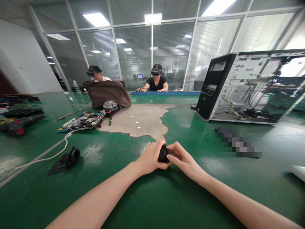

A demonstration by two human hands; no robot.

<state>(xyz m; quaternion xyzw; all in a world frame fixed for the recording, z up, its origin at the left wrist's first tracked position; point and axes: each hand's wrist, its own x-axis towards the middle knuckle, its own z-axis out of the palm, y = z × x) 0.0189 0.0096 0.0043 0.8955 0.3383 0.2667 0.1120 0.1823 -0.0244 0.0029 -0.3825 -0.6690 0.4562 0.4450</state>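
A small black part (163, 154), too hidden by fingers to name its kind, is held just above or on the green table (133, 203); contact with the table cannot be made out. My left hand (149, 158) wraps round its left side, thumb below and fingers over the top. From the right, my right hand (182, 159) pinches its edge between thumb and fingertips. Left of both hands lies a black plastic duct-like piece (69, 159) with a round opening and a slatted flat end.
An opened computer case (219, 86) stands at right, near a pixelated flat object (238, 143). At left are a circuit board (83, 121), a cable (57, 154) and a power tool (19, 125). Beyond a worn patch (143, 119), two people sit behind a brown cloth-covered object (107, 93) and blue strip (166, 93).
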